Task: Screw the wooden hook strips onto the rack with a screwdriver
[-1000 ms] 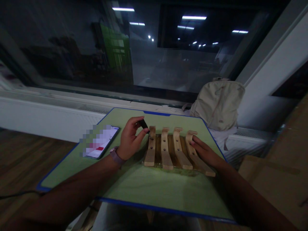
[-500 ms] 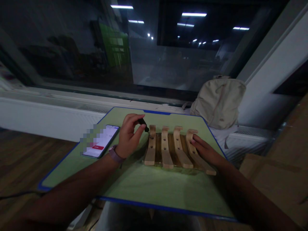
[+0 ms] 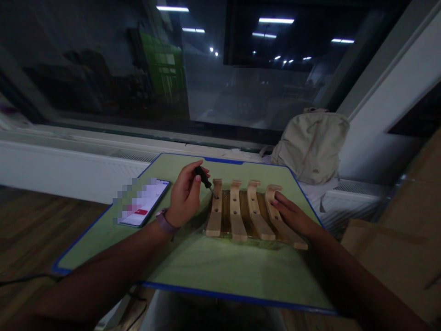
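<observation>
Head view: left hand [image 3: 185, 196] pinches a black screwdriver [image 3: 203, 177], apart from right hand [image 3: 292, 216] partly hiding a wooden hook [image 3: 285, 230].

Overhead strip lights [image 3: 275, 20] glimmered in the dark window glass [image 3: 103, 69], the sharpest highlights in a dim, slightly grainy scene. A soft, pale glow fell across the green mat [image 3: 220, 262], while the forearms [image 3: 103, 276] sank into deep shadow. The left hand [image 3: 184, 197] and small screwdriver [image 3: 204, 177] stood out clearly despite the low light, and the right hand [image 3: 292, 216] lay in dimmer tones. A phone screen [image 3: 153, 195] shone brightly beside a pixelated blur patch [image 3: 126, 202]. Wide-angle distortion bowed the white window sill [image 3: 69, 168] toward the frame's edges.
</observation>
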Demonstrator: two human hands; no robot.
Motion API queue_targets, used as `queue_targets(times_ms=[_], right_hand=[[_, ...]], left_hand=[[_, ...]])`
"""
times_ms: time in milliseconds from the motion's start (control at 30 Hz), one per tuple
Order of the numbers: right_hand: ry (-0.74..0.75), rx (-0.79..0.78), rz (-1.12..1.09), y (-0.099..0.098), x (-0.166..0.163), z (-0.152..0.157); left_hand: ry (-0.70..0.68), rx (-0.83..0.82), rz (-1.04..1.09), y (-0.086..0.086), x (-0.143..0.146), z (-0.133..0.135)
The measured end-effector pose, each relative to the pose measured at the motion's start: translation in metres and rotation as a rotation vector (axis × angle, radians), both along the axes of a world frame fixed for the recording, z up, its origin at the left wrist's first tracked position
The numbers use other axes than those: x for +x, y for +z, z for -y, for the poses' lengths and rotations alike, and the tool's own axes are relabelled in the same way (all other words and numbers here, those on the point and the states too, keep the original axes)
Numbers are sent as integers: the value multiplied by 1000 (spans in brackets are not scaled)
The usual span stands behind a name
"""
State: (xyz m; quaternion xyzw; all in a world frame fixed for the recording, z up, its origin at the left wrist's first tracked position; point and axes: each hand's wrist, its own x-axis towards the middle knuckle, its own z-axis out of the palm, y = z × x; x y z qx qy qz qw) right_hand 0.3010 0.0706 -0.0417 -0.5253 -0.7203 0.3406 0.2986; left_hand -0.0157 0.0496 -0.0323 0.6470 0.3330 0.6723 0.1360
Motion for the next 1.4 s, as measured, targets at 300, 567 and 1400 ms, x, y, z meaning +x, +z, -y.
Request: queue_targets(times_ms=[300, 567, 1400], right_hand=[[-61, -46, -9, -4, 1, 0], [-51, -51, -6, -1, -1, 2], [-63, -17, -8, -4, 2, 1]], left_hand=[[91, -17, -5, 2, -2, 0], [-60, 32, -28, -1, 3, 1], [140, 67, -165, 3, -5, 2]])
